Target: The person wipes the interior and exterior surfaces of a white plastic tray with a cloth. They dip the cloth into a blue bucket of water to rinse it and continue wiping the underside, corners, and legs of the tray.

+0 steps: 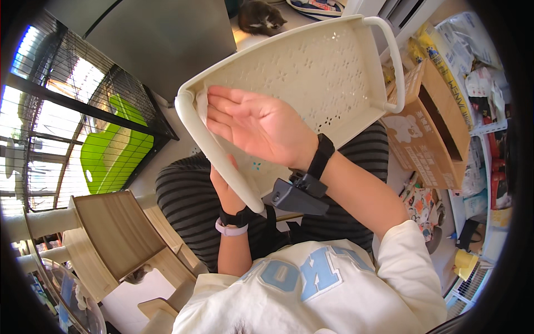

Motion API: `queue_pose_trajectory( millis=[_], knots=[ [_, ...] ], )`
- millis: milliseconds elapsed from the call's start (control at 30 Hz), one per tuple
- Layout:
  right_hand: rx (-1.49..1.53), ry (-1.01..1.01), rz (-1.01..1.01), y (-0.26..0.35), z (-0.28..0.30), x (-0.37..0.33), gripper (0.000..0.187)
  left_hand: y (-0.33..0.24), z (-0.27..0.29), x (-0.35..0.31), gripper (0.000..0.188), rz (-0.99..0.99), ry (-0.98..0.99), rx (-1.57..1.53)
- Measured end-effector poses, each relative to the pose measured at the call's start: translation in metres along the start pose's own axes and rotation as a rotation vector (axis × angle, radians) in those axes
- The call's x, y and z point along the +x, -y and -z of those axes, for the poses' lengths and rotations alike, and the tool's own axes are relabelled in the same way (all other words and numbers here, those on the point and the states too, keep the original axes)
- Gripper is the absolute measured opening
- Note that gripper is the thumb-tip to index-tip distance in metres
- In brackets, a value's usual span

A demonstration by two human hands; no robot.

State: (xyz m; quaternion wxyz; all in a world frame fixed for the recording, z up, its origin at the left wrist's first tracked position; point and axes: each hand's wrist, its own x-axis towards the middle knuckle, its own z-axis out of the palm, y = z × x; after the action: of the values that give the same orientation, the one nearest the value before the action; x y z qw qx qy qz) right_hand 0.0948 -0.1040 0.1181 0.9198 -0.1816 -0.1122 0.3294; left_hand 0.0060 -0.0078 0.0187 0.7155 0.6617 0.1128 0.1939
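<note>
A cream plastic basket [311, 78] with flower-shaped holes lies tilted across my lap, a loop handle at each end. My right hand [261, 122] is inside it near the left end, palm turned up and fingers extended. Those fingers press a thin white wipe [202, 104] against the inner wall. Below the left handle, my left hand [223, 182] grips that end of the basket; the handle hides part of its fingers. A black strap with a dark device [300, 195] sits on my right wrist, and a black strap and a pale band circle the left.
A dark cat [260, 18] is on the floor beyond the basket. Left stand a black wire cage [55, 111] with a green tray [111, 150] and a wooden cat tree [114, 234]. An open cardboard box [411, 133] and a stocked shelf [483, 183] are at right.
</note>
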Motion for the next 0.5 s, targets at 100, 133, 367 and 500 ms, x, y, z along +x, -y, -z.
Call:
queue_pose_trajectory(
  millis=[100,133,367,500],
  knots=[
    [0.318,0.037,0.019,0.009,-0.005,0.011,0.031,0.009,0.012,0.001,0.009,-0.068,0.085,0.080],
    [0.399,-0.003,0.019,0.013,-0.003,0.015,0.029,0.010,0.012,0.000,0.009,-0.069,0.088,0.080],
    [0.526,-0.253,0.319,0.094,0.038,-0.013,0.035,0.006,0.005,0.000,0.015,-0.028,0.034,-0.013],
    [0.332,-0.155,0.425,0.098,0.050,-0.016,0.037,0.002,0.006,0.001,0.018,-0.078,0.078,0.063]
  ],
)
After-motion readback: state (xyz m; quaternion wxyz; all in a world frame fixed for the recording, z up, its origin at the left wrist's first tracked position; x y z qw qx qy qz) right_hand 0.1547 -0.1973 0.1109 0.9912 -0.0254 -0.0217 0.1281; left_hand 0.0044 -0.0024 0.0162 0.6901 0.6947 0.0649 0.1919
